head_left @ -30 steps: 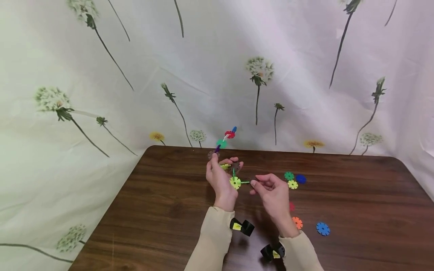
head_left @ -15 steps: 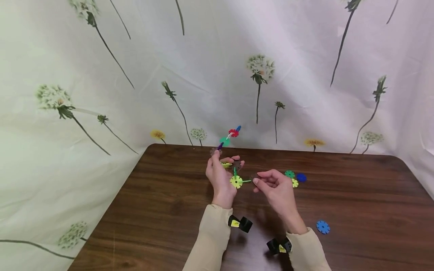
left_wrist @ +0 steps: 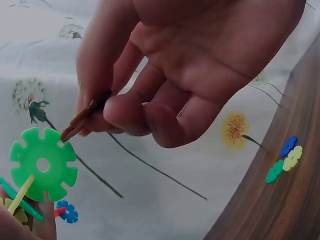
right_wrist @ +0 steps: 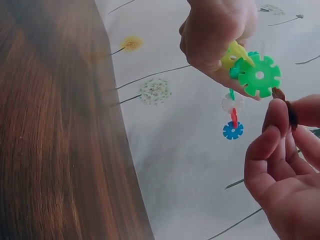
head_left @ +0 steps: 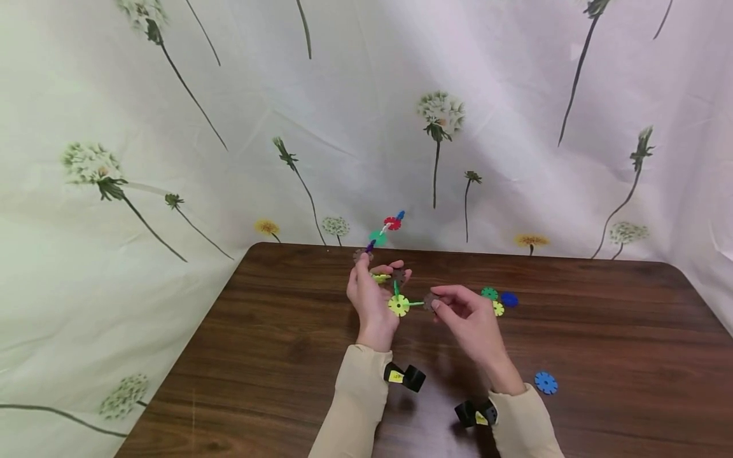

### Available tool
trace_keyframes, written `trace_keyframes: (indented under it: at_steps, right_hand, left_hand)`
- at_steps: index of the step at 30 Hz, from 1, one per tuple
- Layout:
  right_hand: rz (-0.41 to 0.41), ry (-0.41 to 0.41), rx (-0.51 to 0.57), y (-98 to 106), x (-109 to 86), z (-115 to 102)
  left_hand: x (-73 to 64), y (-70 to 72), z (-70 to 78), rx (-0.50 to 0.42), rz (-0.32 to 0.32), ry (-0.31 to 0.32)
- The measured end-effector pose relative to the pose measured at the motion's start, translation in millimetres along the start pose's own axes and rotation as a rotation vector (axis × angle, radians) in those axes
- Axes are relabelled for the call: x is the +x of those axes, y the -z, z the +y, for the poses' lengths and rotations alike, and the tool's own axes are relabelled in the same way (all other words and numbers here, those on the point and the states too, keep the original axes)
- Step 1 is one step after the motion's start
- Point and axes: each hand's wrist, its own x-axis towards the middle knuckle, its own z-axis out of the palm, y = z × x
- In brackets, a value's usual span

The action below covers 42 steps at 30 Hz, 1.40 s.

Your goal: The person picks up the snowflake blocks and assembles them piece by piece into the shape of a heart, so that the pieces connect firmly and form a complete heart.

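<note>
Above the table, my left hand [head_left: 373, 312] holds a chain of slotted plastic discs, its thumb on a brown disc. Purple, green, white, red and blue discs [head_left: 401, 215] run from there toward the backdrop. Near the palm, a yellow disc [head_left: 399, 306] faces up, with a green disc [head_left: 417, 304] edge-on beside it. My right hand [head_left: 474, 326] pinches another brown disc [left_wrist: 80, 120] between thumb and fingers. In both wrist views this brown disc meets the rim of the green disc [right_wrist: 267, 86] at a slot. The left fingers partly hide the chain's middle.
On the wooden table [head_left: 258, 356], green [head_left: 489, 294], dark blue [head_left: 509, 299] and yellow [head_left: 498, 309] discs lie beyond my right hand. A blue disc [head_left: 546, 383] lies right of my right forearm. A white flower-printed cloth [head_left: 366, 114] hangs behind the table.
My right hand has shifted slightly right, and more of the brown disc shows in its pinch. The right forearm now covers the orange and red discs. The left hand stays nearly still.
</note>
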Motion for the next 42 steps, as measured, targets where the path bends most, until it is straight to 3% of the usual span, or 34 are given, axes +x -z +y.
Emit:
trace_keyframes:
  at_steps: [11, 22, 30, 37, 42]
  right_hand:
    - [0.021, -0.036, -0.088, -4, -2.2, -4]
    - [-0.008, -0.053, -0.079, 2, -1.0, -3]
    - [0.011, -0.06, -0.079, -2, -0.6, -3]
    - [-0.058, -0.069, -0.07, 3, 1.3, 1]
    - [-0.128, -0.069, -0.098, 19, 4.7, 6]
  left_hand:
    - [-2.2, -0.5, -4.8, 0.047, -0.033, -0.043]
    - [-4.0, -2.4, -12.6, 0.074, -0.063, -0.06]
    - [-4.2, -2.4, -15.7, 0.079, -0.049, -0.072]
    - [-2.1, -0.4, -10.9, 0.048, -0.036, -0.008]
    - [2.5, 2.0, -5.4, 0.016, -0.022, 0.036]
